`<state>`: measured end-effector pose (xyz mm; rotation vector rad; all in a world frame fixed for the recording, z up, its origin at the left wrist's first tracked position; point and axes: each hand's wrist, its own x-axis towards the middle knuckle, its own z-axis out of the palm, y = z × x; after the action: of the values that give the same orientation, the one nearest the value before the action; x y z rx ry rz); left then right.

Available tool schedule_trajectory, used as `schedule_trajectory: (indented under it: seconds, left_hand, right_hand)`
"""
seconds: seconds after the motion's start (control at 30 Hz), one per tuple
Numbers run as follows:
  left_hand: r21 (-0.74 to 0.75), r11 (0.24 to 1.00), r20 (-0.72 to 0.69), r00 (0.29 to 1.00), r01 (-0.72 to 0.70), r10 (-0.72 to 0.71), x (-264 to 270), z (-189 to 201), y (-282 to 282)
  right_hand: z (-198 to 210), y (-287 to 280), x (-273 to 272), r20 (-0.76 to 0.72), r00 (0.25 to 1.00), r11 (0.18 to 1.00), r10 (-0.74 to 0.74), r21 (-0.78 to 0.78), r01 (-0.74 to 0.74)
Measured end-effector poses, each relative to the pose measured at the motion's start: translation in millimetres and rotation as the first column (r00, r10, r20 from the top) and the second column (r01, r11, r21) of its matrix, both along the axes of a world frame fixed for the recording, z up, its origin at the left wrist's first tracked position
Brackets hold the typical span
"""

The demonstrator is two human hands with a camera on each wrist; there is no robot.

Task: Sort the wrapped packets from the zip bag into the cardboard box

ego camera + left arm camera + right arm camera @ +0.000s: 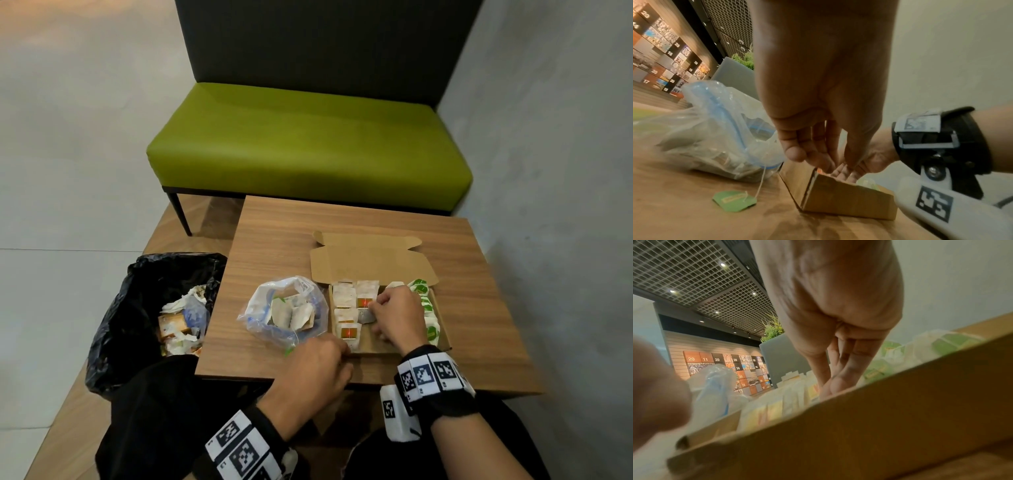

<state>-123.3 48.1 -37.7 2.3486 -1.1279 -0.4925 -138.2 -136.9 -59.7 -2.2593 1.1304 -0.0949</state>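
Note:
An open cardboard box lies on the wooden table. White packets with orange labels fill its left side and green-labelled packets line its right side. My right hand is inside the box, its thumb and fingers pinching a grey packet. In the right wrist view that hand points down behind the box wall, which hides its fingertips. My left hand touches the box's near-left corner with fairly straight fingers. The clear zip bag lies just left of the box, with several packets inside.
A green paper tag on a string from the bag lies on the table. A bin with a black liner stands left of the table. A green bench is behind it and a grey wall on the right.

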Motion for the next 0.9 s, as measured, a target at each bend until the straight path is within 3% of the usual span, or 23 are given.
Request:
schedule_trajectory:
  seconds: [0.07,0.17,0.23,0.3,0.5,0.6,0.73,0.83,0.9]
  left_hand:
    - [-0.079,0.995,0.000,0.998,-0.065,0.066,7,12,10]
    - [-0.167,0.959,0.213,0.942,-0.227,0.260,30,28,27]
    - [-0.063,0.945,0.291,0.899,-0.322,0.326,46,31,33]
    - [0.080,0.934,0.331,0.893,-0.349,0.305,56,26,29]
    - [0.212,0.922,0.418,0.883,-0.324,0.214,58,2,12]
    - [0.186,0.927,0.410,0.883,-0.327,0.229,58,3,20]
    - [-0.054,0.946,0.260,0.911,-0.318,0.321,64,25,45]
    - [-0.108,0.983,0.058,0.987,-0.145,0.152,70,42,58]
    - [-0.119,0.992,0.018,0.999,-0.043,0.045,71,50,59]
  right_hand:
    - [11,2,-5,0.037,0.999,1.000,-0.025,0.010,0.024]
    - [29,10,-10,0.128,0.991,0.994,0.046,-0.108,-0.032]
    - [37,22,-8,0.173,0.965,0.964,0.196,-0.213,-0.158]
    - [38,36,-4,0.186,0.933,0.933,0.308,-0.250,-0.258]
    - [35,65,-2,0.229,0.895,0.917,0.384,-0.210,-0.339]
    - [31,67,-8,0.292,0.871,0.916,0.394,-0.201,-0.347]
    - [32,65,-14,0.409,0.807,0.903,0.427,-0.150,-0.402]
    - [44,69,-17,0.475,0.724,0.831,0.500,-0.030,-0.555]
    - [49,70,-19,0.509,0.680,0.794,0.528,-0.010,-0.608]
